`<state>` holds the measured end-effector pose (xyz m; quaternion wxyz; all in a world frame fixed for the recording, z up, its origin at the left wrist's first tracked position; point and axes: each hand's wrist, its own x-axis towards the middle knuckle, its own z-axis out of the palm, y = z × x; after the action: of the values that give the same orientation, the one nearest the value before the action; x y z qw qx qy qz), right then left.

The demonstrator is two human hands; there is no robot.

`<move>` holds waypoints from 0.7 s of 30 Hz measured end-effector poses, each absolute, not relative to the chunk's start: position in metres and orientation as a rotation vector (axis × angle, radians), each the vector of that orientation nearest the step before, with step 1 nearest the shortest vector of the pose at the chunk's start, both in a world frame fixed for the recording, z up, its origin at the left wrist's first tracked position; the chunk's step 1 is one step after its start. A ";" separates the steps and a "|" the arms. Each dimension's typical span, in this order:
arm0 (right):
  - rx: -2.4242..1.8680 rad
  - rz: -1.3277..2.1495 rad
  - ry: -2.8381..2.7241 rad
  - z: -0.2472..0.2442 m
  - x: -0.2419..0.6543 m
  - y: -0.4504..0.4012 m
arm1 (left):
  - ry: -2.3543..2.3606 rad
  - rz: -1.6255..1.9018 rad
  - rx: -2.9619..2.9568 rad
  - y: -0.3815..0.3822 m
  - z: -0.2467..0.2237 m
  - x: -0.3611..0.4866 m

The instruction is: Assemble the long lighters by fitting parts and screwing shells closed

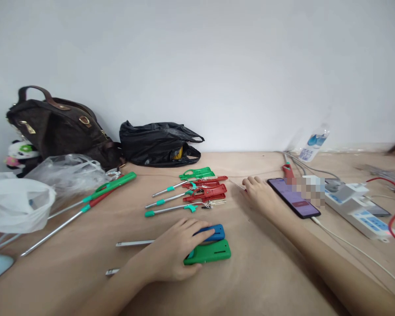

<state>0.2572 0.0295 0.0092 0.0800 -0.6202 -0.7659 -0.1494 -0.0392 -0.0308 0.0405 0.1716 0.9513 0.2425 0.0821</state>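
Observation:
My left hand (179, 250) lies over two long-nosed lighters at the near middle, its fingers reaching onto the blue lighter (219, 231) and its thumb along the near edge of the green lighter (213, 252). Their metal tubes point left, partly hidden under the hand and forearm. Farther right, my right hand (258, 192) is closed low on the table around a thin-shafted tool (237, 185) that looks like a screwdriver; its handle is mostly covered. Between the hands and the wall lie several opened lighters with red shells (209, 193), a green shell (197, 173) and bare metal tubes (167, 208).
A phone (294, 197) on a charging cable lies beside my right forearm, near a power strip (358, 215) with plugs and a red cable (393, 219). Left are assembled lighters (112, 186), plastic bags (19, 202) and a dark bag (66, 127). A black plastic bag (158, 142) and a bottle (314, 142) stand by the wall.

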 end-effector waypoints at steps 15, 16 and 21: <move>-1.268 0.075 -2.340 -0.007 0.225 0.064 | 0.601 0.284 2.682 -0.037 0.036 -0.041; -1.261 0.081 -2.327 -0.006 0.225 0.064 | 0.599 0.284 2.684 -0.037 0.036 -0.040; -1.213 0.122 -2.289 -0.004 0.224 0.062 | 0.594 0.277 2.690 -0.036 0.037 -0.039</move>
<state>0.2245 0.0623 -0.0044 0.2706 -0.4501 -0.8498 0.0451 -0.0390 -0.0364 0.0365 0.1853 0.9547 0.2110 0.0982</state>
